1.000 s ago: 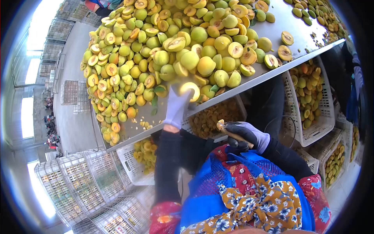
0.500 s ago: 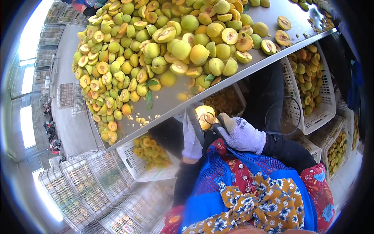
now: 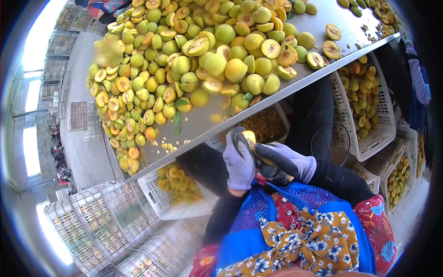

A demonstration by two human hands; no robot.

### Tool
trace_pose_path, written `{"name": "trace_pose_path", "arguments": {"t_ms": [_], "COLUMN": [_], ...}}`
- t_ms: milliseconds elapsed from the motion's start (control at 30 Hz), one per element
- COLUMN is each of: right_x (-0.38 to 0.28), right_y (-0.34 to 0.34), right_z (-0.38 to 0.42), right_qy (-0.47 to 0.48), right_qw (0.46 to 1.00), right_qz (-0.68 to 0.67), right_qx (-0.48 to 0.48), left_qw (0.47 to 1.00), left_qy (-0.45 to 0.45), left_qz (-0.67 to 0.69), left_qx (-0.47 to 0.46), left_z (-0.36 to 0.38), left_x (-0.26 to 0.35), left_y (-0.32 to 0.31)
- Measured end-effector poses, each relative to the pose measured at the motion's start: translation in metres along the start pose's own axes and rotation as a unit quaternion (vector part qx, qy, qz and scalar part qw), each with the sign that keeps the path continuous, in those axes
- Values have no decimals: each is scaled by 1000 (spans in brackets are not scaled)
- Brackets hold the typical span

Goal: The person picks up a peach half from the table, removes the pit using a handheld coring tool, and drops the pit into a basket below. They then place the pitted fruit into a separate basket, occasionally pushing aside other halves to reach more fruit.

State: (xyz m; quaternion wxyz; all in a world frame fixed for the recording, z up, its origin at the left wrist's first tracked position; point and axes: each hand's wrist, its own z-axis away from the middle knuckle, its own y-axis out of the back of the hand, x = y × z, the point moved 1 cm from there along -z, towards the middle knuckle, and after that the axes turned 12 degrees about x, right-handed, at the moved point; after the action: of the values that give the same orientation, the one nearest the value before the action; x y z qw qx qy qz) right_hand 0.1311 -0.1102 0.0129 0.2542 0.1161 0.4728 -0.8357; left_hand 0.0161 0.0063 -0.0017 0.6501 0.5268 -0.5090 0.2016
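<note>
In front of my waist, my left hand (image 3: 239,159), in a grey and black glove, is closed around a peach half (image 3: 249,136); only its yellow-orange edge shows above the fingers. My right hand (image 3: 286,161), gloved alike, is pressed against it with fingers curled. A brownish handle end (image 3: 290,178) sticks out below the right fingers; the tool's looped end is hidden. Just beyond both hands is the metal table (image 3: 196,121), heaped with yellow-green peaches (image 3: 214,64), many halved and some still with pits.
Under the table edge stand white crates of peach halves, one at left (image 3: 154,196), one at right (image 3: 390,111). Wire-framed crates (image 3: 108,214) are stacked at lower left. Another person's sleeve (image 3: 419,78) shows at far right; another person (image 3: 104,8) is at upper left.
My hands have come together and lower, now covering most of the peach half and the looped tool. A blurred peach appears over the pile's left side. Another person's arm has appeared at far right.
</note>
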Motion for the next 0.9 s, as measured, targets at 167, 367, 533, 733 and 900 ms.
{"name": "trace_pose_path", "arguments": {"t_ms": [167,367,533,733,900], "right_x": [15,16,26,19,33], "right_y": [15,16,18,8,16], "right_z": [-10,-10,-5,2,-3], "right_qy": [22,-238,-186,-167,-151], "right_qw": [996,903,898,908,928], "right_qz": [79,-348,-369,-361,-326], "right_qx": [27,-82,-152,-131,-101], "left_qw": [986,986,990,972,968], "left_qy": [-99,-122,-80,-175,-76], "left_qz": [-131,66,58,117,151], "left_qx": [-31,-95,-101,-109,-184], "left_z": [3,-8,-5,-9,-14], "left_x": [-29,-5,6,11,9], "left_y": [-9,-1,-1,3,10]}}
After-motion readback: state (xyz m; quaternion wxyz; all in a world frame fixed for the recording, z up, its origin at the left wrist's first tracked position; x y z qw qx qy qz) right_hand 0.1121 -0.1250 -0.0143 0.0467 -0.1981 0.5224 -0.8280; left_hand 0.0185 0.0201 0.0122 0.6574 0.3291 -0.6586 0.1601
